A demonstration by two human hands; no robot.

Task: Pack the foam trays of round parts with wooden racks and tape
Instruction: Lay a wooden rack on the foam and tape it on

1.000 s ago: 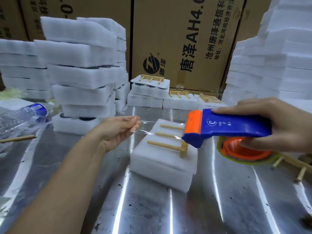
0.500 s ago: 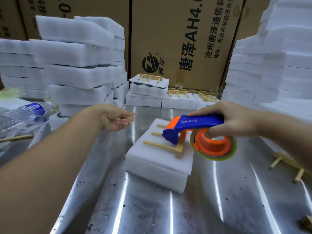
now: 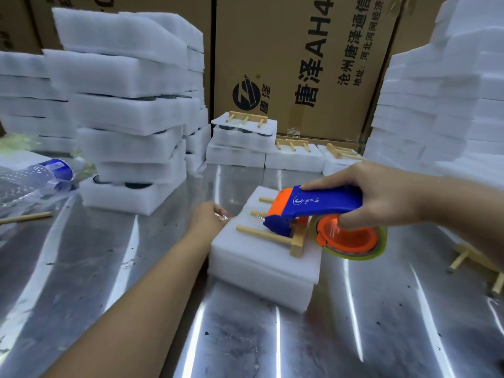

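- Right hand [image 3: 381, 197]: fingers clamped round the blue-and-orange tape dispenser [image 3: 313, 208], whose nose sits over the wooden rack [image 3: 262, 235].
- Left hand [image 3: 208, 218]: at the left edge of the foam tray [image 3: 259, 268], with a glint of clear tape [image 3: 222, 217] at its fingertips; whether they pinch it cannot be told.
- Foam tray: rests mid-way across the metal table [image 3: 109, 282], the rack lying flat on top.
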